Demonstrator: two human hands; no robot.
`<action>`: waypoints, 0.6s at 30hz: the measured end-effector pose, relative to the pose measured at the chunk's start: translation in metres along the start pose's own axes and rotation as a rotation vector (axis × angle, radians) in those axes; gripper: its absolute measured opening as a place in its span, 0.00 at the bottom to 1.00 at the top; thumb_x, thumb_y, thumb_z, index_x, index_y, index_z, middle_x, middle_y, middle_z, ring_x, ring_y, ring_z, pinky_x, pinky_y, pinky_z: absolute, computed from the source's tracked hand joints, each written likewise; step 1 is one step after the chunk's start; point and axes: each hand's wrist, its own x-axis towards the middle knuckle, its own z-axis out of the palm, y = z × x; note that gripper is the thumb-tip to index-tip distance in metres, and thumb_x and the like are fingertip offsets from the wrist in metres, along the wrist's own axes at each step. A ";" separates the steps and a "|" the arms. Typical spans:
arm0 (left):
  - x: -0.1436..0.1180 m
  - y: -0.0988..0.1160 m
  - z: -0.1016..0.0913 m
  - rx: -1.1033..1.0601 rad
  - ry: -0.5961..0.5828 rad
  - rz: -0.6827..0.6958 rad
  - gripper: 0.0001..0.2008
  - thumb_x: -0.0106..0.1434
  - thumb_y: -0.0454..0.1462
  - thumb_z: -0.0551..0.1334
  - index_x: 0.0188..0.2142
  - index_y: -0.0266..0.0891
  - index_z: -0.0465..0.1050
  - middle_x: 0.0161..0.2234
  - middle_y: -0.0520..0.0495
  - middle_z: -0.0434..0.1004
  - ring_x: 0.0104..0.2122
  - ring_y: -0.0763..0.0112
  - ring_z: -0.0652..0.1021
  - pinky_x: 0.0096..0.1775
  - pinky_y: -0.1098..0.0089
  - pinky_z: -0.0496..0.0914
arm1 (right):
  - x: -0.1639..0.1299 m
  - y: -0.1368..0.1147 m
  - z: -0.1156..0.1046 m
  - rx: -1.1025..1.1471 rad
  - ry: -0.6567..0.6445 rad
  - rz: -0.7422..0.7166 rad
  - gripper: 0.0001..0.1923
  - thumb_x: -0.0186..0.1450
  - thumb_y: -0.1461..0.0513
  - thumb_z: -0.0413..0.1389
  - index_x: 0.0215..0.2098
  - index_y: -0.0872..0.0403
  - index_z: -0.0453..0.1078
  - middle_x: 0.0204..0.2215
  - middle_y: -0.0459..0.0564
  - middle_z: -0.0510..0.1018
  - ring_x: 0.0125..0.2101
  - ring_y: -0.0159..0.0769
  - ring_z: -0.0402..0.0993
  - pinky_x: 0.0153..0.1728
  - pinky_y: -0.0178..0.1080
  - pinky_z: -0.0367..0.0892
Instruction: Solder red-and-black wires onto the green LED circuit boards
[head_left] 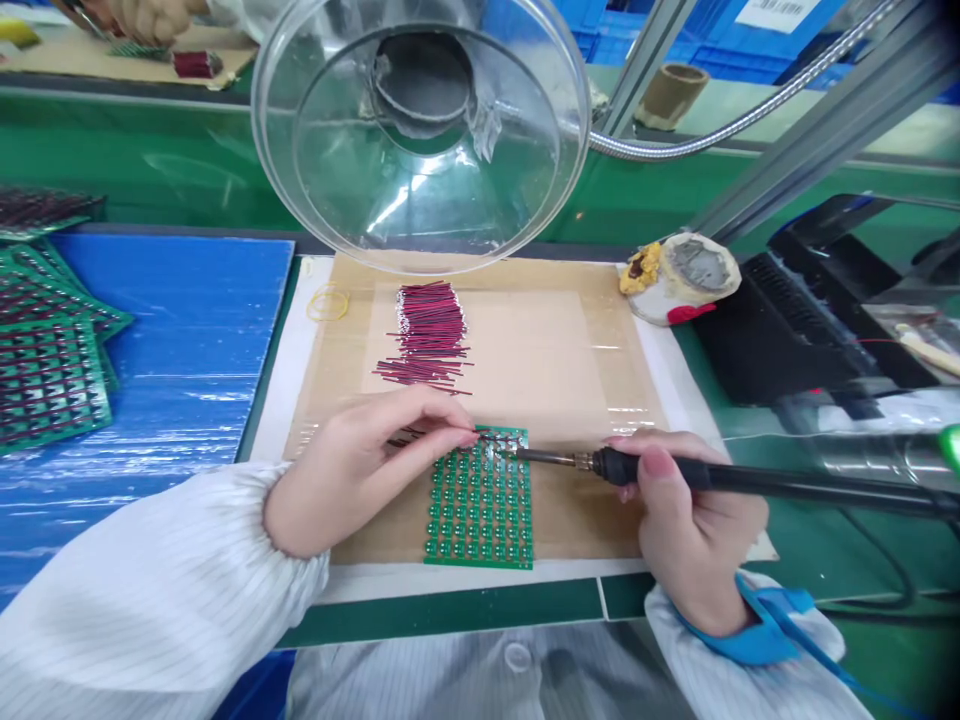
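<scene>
**Desk editor:** What are we looking at, and how far along is it?

**Wearer:** My left hand point(360, 465) pinches the end of a short red-and-black wire point(420, 436), fingertips closed tight on it, at the far left corner of the green panel point(480, 500) of small boards. My right hand point(686, 530) has a closed grip round the black handle of the soldering iron point(675, 468), its tip touching the panel's far edge just beside that wire. The panel lies flat on the tan mat point(585, 370) at the near middle of the desk.

**Desk editor:** Done and left?

**Wearer:** By my reading, barely begun. Wires show only along the far row; the rows nearer me look bare. A full bundle of cut wires point(431, 335) waits on the mat beyond the panel. At far left, more panels point(49, 370) sit stacked on a blue sheet point(195, 340); those appear to carry wires already, though they are too blurred to be sure.

**Desk editor:** Any brands or writing?

**Wearer:** None readable. A white label point(776, 12) at the top right carries a barcode, illegible. The clear hood point(420, 130) overhead, the sponge dish point(686, 275) at right and my blue wrist strap point(765, 625) show no markings.
</scene>
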 end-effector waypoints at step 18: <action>0.000 -0.009 0.013 0.264 -0.178 0.028 0.05 0.68 0.32 0.55 0.35 0.37 0.68 0.39 0.47 0.69 0.40 0.67 0.69 0.43 0.63 0.65 | 0.002 -0.004 -0.001 0.016 -0.190 -0.039 0.04 0.64 0.62 0.57 0.36 0.49 0.75 0.26 0.43 0.77 0.20 0.27 0.69 0.21 0.33 0.67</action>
